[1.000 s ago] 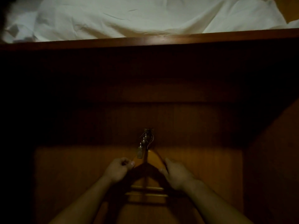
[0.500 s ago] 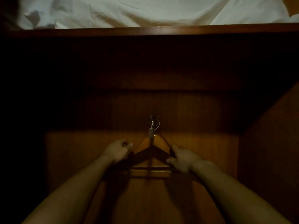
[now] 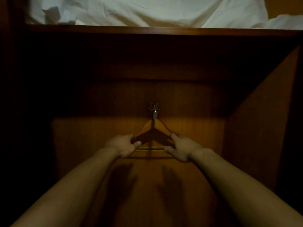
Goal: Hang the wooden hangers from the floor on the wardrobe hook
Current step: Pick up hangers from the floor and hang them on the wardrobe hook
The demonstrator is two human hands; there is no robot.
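Dim wardrobe interior; wardrobe hook [image 3: 154,107] on the back panel [image 3: 82,136], metal hanger necks bunched at it. At least two wooden hangers there: a lighter hanger [image 3: 161,126] flat against the panel, a dark hanger [image 3: 151,136] in front of it, crossbar level. Left hand [image 3: 122,145] grips the dark hanger's left shoulder, fingers curled round it; right hand [image 3: 182,149] pinches the right shoulder, forefinger above, thumb below. Judgement: this hanging step is near its end; the neck looks to reach the hook, but whether it is fully seated I cannot tell in this light; letting go is left. Floor out of view; hangers remaining unknown. White bedding [image 3: 147,12] on the shelf above.
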